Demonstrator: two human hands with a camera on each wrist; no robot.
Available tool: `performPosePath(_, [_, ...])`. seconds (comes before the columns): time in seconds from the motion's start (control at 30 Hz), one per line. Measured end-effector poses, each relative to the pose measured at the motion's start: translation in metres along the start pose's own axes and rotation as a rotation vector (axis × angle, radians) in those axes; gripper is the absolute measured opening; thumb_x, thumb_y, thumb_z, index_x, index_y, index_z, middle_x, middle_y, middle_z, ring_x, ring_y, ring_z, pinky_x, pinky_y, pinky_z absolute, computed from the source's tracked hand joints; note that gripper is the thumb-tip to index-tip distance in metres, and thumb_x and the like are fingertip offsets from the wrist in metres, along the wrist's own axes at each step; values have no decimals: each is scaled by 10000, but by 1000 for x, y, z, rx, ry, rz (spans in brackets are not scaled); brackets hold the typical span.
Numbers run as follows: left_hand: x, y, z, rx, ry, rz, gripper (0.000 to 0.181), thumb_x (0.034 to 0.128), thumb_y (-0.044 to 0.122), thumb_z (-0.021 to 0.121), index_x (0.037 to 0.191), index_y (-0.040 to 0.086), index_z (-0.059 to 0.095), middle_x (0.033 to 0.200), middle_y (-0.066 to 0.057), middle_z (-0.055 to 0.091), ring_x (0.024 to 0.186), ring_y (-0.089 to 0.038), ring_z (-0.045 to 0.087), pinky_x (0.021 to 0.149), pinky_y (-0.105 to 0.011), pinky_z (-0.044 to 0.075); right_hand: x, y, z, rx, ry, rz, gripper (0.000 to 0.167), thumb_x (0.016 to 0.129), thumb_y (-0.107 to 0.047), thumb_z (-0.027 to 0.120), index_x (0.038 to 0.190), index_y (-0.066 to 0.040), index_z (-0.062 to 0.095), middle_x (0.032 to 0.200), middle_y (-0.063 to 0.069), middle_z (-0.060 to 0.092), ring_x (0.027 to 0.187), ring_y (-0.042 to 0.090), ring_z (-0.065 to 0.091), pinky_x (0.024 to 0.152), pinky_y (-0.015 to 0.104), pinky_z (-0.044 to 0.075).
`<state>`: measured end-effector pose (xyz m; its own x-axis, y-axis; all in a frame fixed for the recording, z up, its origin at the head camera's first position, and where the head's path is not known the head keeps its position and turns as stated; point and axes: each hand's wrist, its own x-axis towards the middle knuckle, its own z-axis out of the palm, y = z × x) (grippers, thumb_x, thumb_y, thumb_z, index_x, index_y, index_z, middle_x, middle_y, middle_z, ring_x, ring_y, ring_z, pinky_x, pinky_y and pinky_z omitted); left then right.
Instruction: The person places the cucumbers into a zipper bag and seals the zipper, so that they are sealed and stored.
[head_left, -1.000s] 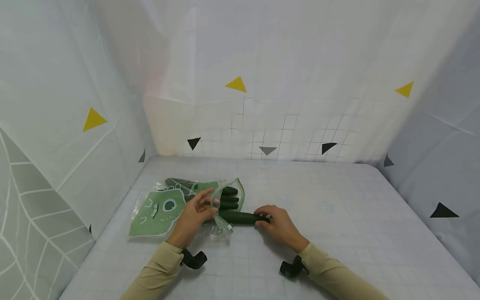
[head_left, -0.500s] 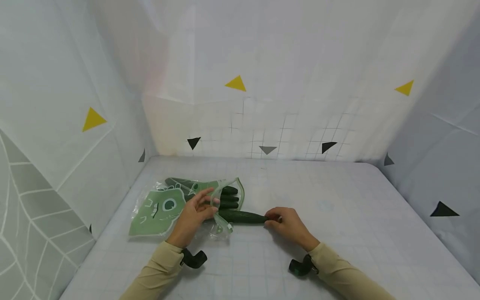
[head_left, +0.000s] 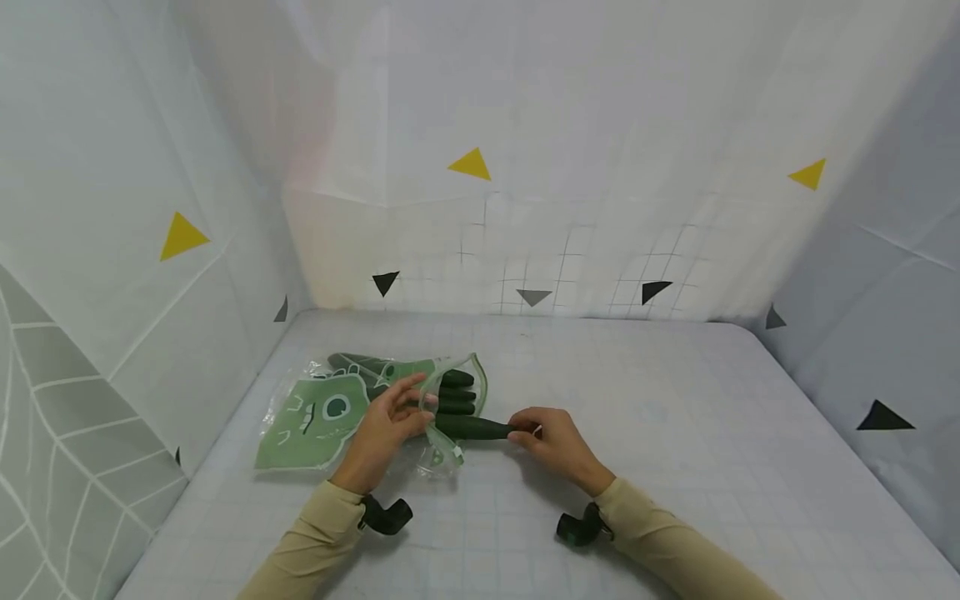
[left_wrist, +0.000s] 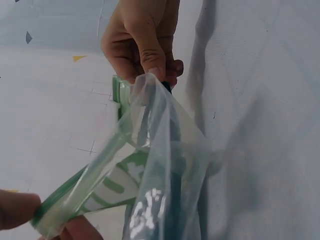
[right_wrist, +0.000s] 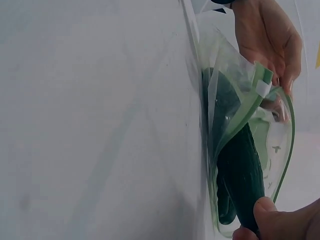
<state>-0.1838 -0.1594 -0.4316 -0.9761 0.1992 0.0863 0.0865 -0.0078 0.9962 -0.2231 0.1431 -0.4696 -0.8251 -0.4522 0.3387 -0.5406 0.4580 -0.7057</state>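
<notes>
A clear zip bag point(head_left: 311, 429) with a green cartoon print lies on its side at the left of the table, mouth facing right. My left hand point(head_left: 382, 433) pinches the rim of its mouth, holding it apart between finger and thumb. Several dark green cucumbers point(head_left: 457, 395) lie inside. One cucumber point(head_left: 476, 428) sticks partly out of the mouth; my right hand point(head_left: 558, 446) pinches its outer tip. In the right wrist view the cucumber point(right_wrist: 242, 170) passes through the green-edged opening, next to the white slider point(right_wrist: 263, 89). Its far end is hidden by the bag and left hand.
The white table point(head_left: 637, 400) has a faint grid. White sheets with yellow and black triangles enclose it at the back and sides. A black wrist camera point(head_left: 387, 515) sits on the left wrist and another black camera point(head_left: 581, 527) on the right.
My right hand first slid right to the cucumber's tip, then came back left, with the cucumber going deeper into the bag. My left hand stays on the rim.
</notes>
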Motion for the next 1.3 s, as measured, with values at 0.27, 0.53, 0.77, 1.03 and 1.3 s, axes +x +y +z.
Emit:
performPosePath(0.27, [-1,1,1,-7,3,-9,641,1031,92,669,1604,117,384,1362,-205,580,1242,-394,575,982,-436,542,8,-12,10,35,1,-8,101,936,-70,788,1035,-47,786,932,-28,746,816,122,652,691,306,577])
performPosePath(0.53, [-1,2,2,-9,12,-4,646,1025,100,678,1603,113,389,1341,-172,596,1229,-371,588,975,-436,546,18,-21,18,38,-9,-23,113,948,-74,777,1057,-45,777,940,-22,738,826,138,656,705,309,576])
performPosePath(0.77, [-1,2,1,6,11,-2,639,1031,110,674,1602,115,387,1350,-178,591,1233,-346,592,988,-433,538,21,-23,22,43,4,-20,115,944,-56,774,1058,-44,776,926,-28,739,824,128,662,701,310,585])
performPosePath(1.03, [-2,4,1,5,15,5,635,1028,107,675,1599,114,397,1337,-168,600,1196,-334,608,1014,-564,497,26,-25,28,51,-6,-11,121,956,-85,770,1074,-60,776,959,-27,740,856,135,674,729,314,588])
performPosePath(1.3, [-1,3,1,-3,22,2,632,1026,105,678,1594,109,403,1333,-166,603,1181,-335,611,1014,-600,480,31,-29,31,56,-12,-16,110,963,-94,764,1065,-58,779,964,-21,740,864,142,673,733,316,588])
